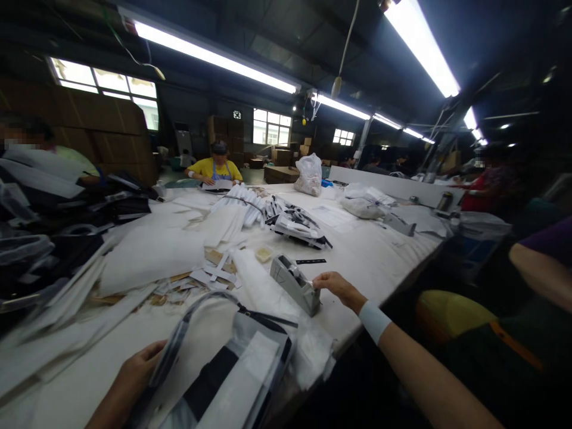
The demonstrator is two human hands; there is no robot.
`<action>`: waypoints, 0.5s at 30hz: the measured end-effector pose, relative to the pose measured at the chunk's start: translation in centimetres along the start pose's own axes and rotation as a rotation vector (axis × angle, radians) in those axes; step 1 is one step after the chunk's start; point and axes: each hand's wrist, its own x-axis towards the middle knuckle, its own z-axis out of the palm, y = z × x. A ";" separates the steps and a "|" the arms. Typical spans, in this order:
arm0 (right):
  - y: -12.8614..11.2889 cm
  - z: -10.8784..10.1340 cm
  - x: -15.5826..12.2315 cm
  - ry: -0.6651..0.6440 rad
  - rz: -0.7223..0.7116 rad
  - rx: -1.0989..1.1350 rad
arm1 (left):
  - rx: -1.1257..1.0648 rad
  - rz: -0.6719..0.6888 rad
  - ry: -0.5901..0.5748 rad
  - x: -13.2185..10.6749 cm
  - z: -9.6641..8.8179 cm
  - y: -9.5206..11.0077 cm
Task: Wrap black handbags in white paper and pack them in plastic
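My right hand (337, 287) reaches to the cutting end of a grey tape dispenser (292, 286), its fingertips pinched on the end of the tape there. A white band covers that wrist. My left hand (140, 369), at the lower left, closes on the dark handle strap (179, 333) of a bag; part of its fingers is hidden behind the strap. The black bag (214, 375) lies at the table's near edge, with a white sheet (245, 381) over its front and clear plastic about it. Beside the dispenser lies a black strip (311, 261) with small marks.
White sheets (152, 250) and paper scraps (214, 274) cover the table's left part. A bundle of wrapped straps (297, 223) lies farther back. A stuffed plastic bag (309, 173) stands behind it. A person in yellow (217, 170) works across the table; another person's arm (545, 268) is at right.
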 end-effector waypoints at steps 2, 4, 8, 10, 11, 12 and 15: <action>0.4 -0.3 -1.0 0.061 -0.033 0.032 | -0.073 -0.052 -0.026 -0.1 0.1 0.0; 1.1 -0.5 -2.1 0.120 -0.038 0.041 | -0.160 -0.089 -0.050 -0.3 0.3 0.2; 2.6 0.1 -3.4 0.156 0.042 0.004 | -0.267 -0.068 -0.052 -1.2 0.7 0.8; 3.4 0.2 -3.6 0.129 0.070 -0.019 | -0.287 -0.033 -0.055 -1.8 0.9 1.2; 3.9 0.1 -3.5 0.110 0.077 -0.033 | -0.305 -0.022 -0.051 -2.1 1.0 1.2; 4.5 -0.3 -3.4 0.098 0.082 -0.062 | -0.328 -0.021 -0.042 -2.3 1.2 1.2; 6.7 -2.2 -2.4 0.143 0.062 -0.299 | -0.403 -0.023 -0.018 -2.4 1.6 0.8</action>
